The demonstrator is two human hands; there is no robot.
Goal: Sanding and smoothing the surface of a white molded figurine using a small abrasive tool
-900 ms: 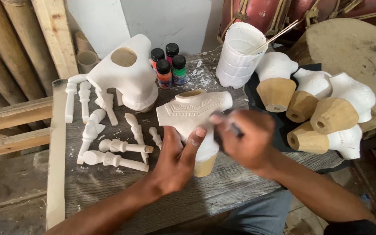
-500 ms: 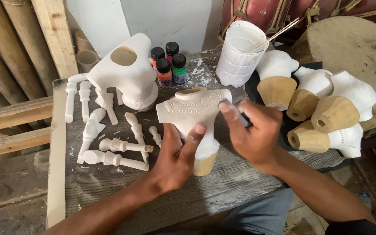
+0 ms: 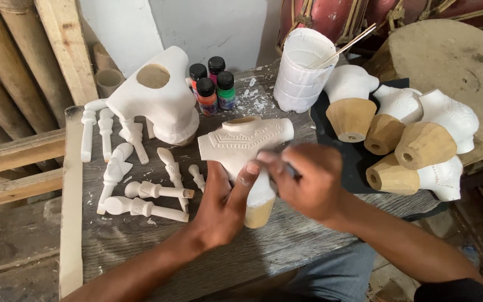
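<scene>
A white-coated carved wooden torso figure [image 3: 242, 141] stands upright on the grey plank table [image 3: 118, 240], its bare wood base showing below. My left hand [image 3: 223, 204] grips its lower body from the front left. My right hand [image 3: 306, 180] is closed on a thin dark-handled tool, pressed against the figure's right side; the tool's tip is blurred and hidden by my fingers.
A larger white torso [image 3: 157, 98] and several white turned pegs [image 3: 141, 190] lie at the left. Small paint bottles [image 3: 212, 84] stand behind. A white cup with a stick [image 3: 300, 70] sits at the back. Several half-coated figures [image 3: 415, 145] lie at the right on a black sheet.
My right hand has moved left and down from beside the figure's arm to its lower right side. My left hand keeps its grip on the figure.
</scene>
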